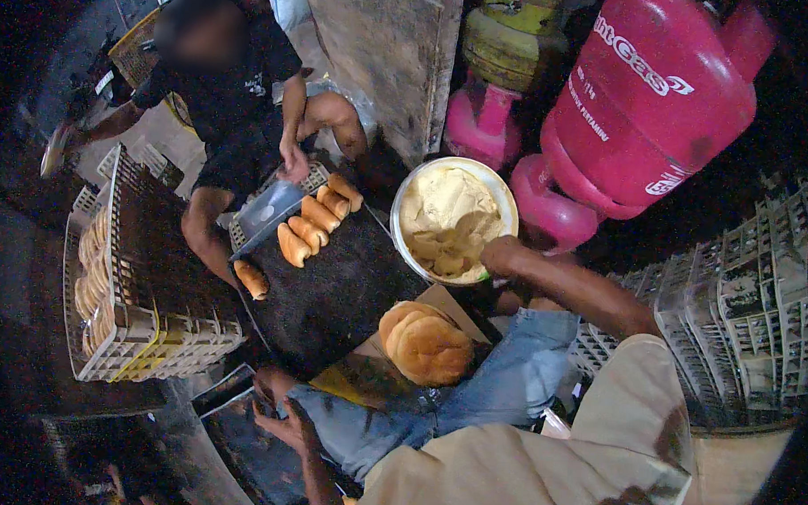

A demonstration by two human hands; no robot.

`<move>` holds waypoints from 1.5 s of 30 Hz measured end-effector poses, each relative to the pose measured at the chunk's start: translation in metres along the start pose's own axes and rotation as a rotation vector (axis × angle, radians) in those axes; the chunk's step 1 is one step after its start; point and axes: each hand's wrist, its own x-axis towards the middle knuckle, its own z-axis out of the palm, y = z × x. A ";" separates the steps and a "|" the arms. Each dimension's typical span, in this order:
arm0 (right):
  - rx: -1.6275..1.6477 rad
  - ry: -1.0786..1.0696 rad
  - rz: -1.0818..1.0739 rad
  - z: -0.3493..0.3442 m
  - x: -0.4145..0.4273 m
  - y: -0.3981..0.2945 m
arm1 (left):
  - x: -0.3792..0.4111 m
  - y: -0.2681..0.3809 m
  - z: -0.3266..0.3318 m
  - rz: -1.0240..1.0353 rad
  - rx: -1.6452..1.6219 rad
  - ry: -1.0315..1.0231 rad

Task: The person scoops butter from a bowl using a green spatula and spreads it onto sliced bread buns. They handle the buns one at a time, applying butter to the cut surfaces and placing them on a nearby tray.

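My right hand point(504, 257) is curled at the rim of a round white tub point(399, 235) that holds pale yellow cream point(449, 194). A small green piece shows under that hand; whatever the fingers may grip is hidden. My left hand point(285, 418) is beside my knee, its fingers apart and nothing seen in it. Several round, flat browned buns point(430, 350) lie piled in front of me, next to a cardboard flap point(452, 307). Beyond them, several split bread rolls point(318, 215) form a row on a dark work surface point(335, 310), with one roll point(250, 279) apart at its left edge.
Across the surface sits a co-worker point(215, 112), one hand above clear plastic packaging point(268, 211). A plastic crate point(161, 337) with packed bread stands left. Stacked crates point(729, 317) are at right. Pink gas cylinders point(649, 107) and a green-topped one point(511, 39) stand behind the tub.
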 end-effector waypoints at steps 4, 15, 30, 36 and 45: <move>0.148 -0.036 -0.085 0.011 0.027 -0.006 | 0.005 0.014 -0.002 0.007 0.122 -0.002; 0.452 0.203 -0.330 -0.067 0.014 -0.042 | 0.002 -0.010 0.002 -0.009 0.045 -0.005; 0.866 0.374 -0.274 -0.063 0.106 -0.022 | 0.001 -0.017 0.002 0.059 0.184 0.001; 1.427 0.202 -0.041 -0.082 0.127 0.015 | 0.004 -0.026 0.000 0.023 0.167 -0.051; 1.609 0.173 0.204 -0.052 0.108 0.055 | -0.001 -0.045 -0.003 0.034 0.136 -0.033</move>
